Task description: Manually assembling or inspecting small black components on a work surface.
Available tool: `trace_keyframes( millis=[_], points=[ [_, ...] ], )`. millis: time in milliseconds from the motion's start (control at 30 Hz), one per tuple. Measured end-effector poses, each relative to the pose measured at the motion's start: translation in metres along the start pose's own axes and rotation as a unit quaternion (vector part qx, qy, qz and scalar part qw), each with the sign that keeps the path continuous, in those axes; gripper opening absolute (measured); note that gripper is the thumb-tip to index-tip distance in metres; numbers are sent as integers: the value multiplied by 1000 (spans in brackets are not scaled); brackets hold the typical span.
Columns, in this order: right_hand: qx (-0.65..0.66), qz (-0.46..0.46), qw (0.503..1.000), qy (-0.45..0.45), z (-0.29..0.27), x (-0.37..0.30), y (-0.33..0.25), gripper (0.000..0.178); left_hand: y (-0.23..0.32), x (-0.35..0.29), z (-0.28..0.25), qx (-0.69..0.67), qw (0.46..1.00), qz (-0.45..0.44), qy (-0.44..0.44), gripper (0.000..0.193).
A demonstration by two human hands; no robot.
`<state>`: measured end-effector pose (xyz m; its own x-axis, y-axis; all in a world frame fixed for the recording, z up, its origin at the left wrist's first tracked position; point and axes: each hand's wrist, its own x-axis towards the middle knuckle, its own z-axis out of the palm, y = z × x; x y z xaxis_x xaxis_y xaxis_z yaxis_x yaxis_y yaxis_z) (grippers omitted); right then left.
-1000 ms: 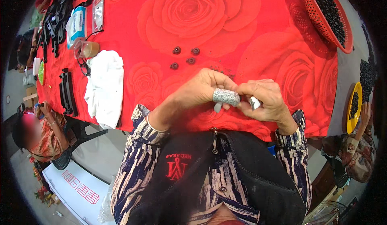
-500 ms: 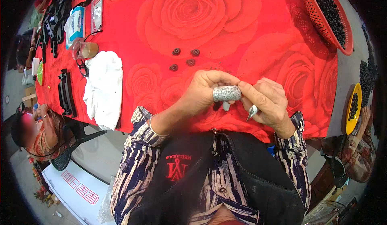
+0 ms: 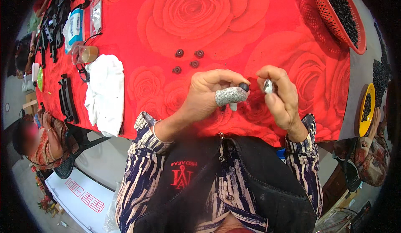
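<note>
My left hand [image 3: 203, 89] pinches a small round black part [image 3: 244, 87] between thumb and forefinger. A grey speckled finger sleeve [image 3: 230, 96] covers its thumb, and a white tip shows on a finger beneath. Just to the right, my right hand [image 3: 282, 96] curls round a small silver-tipped tool [image 3: 267, 87], whose shape is mostly hidden by the fingers. The two hands are apart, above the red rose-patterned tablecloth [image 3: 234, 36]. Beyond my left hand, several small round black parts [image 3: 194, 64] lie in a loose cluster on the cloth.
A red basket [image 3: 334, 24] of black parts stands far right, a yellow plate [image 3: 367, 110] below it. On the left are a white cloth [image 3: 105, 95], a cup [image 3: 88, 54], a tissue pack [image 3: 75, 28] and long black parts [image 3: 68, 99]. Other people sit at both sides.
My right hand has drawn back to the right from my left hand, and its fingers have opened somewhat round the tool. The black part at my left fingertips now shows.
</note>
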<state>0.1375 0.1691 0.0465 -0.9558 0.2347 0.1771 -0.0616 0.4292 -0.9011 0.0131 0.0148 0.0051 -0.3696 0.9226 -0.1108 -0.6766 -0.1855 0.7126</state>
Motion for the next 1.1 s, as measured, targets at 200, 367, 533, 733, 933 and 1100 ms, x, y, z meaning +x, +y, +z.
trace_keyframes(
  millis=[200, 367, 533, 733, 933, 1100],
  points=[
    [-64, -17, 998, 6, 4, 2, -2, 18, 0, 0, 0, 18, 1000, 1, -2, 22],
    [-75, -15, 997, 8, 7, 2, -2, 18, -2, 0, 1, 14, 1000, 9, -10, 23],
    [-76, -23, 997, 24, 8, 4, 0, 17, -1, 2, -1, 44, 999, -6, -18, 24],
    [-76, 0, 997, 13, 5, 5, -3, 16, -1, 4, 2, 14, 1000, -1, -13, 24],
    [-85, -5, 996, 19, 7, 4, -3, 16, -1, 2, 2, 4, 1000, -18, -8, 24],
    [-72, 9, 997, 18, 8, 3, -1, 16, -1, 1, 3, -11, 999, -47, -7, 23]
  ],
)
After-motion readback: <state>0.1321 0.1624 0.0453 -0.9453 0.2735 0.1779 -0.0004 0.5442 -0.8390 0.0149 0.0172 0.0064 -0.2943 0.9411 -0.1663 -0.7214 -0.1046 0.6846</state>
